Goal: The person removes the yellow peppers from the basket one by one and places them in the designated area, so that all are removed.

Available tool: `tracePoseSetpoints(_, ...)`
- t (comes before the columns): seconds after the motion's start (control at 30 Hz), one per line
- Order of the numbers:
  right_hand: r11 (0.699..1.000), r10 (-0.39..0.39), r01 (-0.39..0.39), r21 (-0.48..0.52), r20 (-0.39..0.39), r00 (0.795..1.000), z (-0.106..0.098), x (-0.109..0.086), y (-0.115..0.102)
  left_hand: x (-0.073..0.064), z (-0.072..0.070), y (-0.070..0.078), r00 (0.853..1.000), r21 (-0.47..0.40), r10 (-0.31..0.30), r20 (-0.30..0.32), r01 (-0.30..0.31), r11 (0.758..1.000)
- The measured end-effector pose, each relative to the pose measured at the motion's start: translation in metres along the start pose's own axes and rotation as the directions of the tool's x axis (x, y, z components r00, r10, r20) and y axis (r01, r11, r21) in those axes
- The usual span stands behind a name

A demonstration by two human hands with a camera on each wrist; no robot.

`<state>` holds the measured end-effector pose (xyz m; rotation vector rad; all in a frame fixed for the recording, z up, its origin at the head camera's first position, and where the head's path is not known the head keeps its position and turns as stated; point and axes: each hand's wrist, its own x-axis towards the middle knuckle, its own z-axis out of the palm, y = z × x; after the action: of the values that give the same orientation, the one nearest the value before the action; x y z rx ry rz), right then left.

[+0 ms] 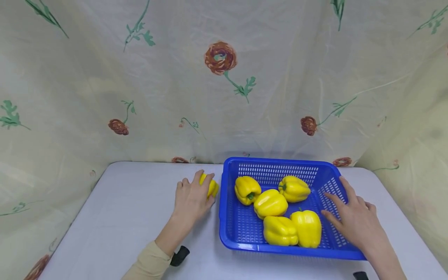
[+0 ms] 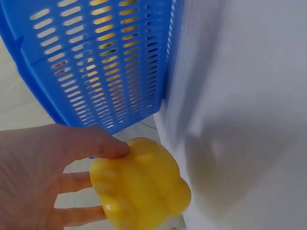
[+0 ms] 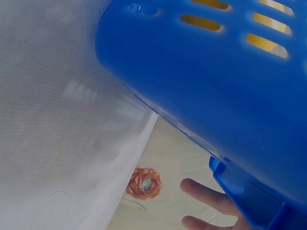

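My left hand grips a yellow bell pepper, thumb on one side and fingers on the other, just left of the blue basket. The pepper is close over the white table, its shadow showing in the left wrist view. Spread across the basket's right rim is my right hand, thumb and some fingers over the inside. Two of its fingers show straight beyond the rim in the right wrist view. Inside the basket lie several yellow bell peppers.
The basket has slotted walls and stands on the right half of the white table. A pale curtain with printed flowers hangs behind the table. Black wrist camera parts show by the left sleeve.
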<state>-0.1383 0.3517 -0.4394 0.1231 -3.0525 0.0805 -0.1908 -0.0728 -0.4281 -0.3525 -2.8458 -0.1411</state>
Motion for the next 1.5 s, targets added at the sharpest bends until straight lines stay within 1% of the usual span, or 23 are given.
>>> tracePoseSetpoints(0.13,1.0,-0.001,0.001,-0.004,-0.002,1.0,0.0,0.0,0.001,0.002,0.005,0.002,0.999,0.0,-0.036,-0.015,0.036,0.999)
tracePoseSetpoints(0.3,1.0,0.0,0.0,-0.01,0.01,1.0,0.0,0.0,0.0,0.007,0.015,0.005,0.995,0.013,-0.085,-0.042,0.086,0.996)
tracePoseSetpoints(0.37,1.0,0.002,-0.002,-0.011,0.014,1.0,0.0,0.0,0.0,0.009,0.019,0.006,0.994,0.017,-0.091,-0.054,0.092,0.996)
tracePoseSetpoints(0.47,1.0,0.003,-0.003,-0.012,0.012,1.0,-0.001,0.0,0.0,0.01,0.025,0.006,0.993,0.021,-0.084,-0.083,0.086,0.996)
tracePoseSetpoints(0.57,1.0,0.002,-0.002,-0.01,0.01,1.0,-0.001,0.0,0.0,0.011,0.027,0.005,0.993,0.034,-0.076,-0.088,0.08,0.996)
tracePoseSetpoints(0.67,1.0,0.0,0.0,-0.008,0.008,1.0,-0.001,0.0,-0.001,0.01,0.025,0.004,0.996,0.047,-0.067,-0.057,0.069,0.996)
tracePoseSetpoints(0.8,1.0,0.0,0.0,-0.006,0.003,1.0,-0.001,0.0,-0.001,0.008,0.018,0.002,0.999,0.051,-0.052,0.013,0.051,0.997)
tracePoseSetpoints(0.93,1.0,0.0,0.0,-0.002,0.002,1.0,-0.001,0.0,0.0,0.006,0.013,0.0,0.994,0.049,-0.048,0.1,0.043,0.998)
tracePoseSetpoints(1.03,1.0,0.0,0.0,0.001,0.002,1.0,0.0,0.0,0.0,0.005,0.011,0.0,0.991,0.05,-0.039,0.127,0.033,0.998)
tracePoseSetpoints(1.1,1.0,0.002,-0.002,0.002,0.003,1.0,0.0,0.0,0.0,0.005,0.011,0.001,0.993,0.053,-0.032,0.118,0.026,0.998)
tracePoseSetpoints(1.3,1.0,0.004,-0.004,-0.001,0.016,1.0,0.0,0.0,0.0,0.006,0.017,0.002,0.998,0.043,-0.03,0.057,0.028,0.999)
tracePoseSetpoints(1.5,1.0,0.004,-0.004,-0.003,0.012,1.0,-0.001,0.0,-0.001,0.008,0.023,0.002,0.999,0.042,-0.014,0.034,0.013,0.999)
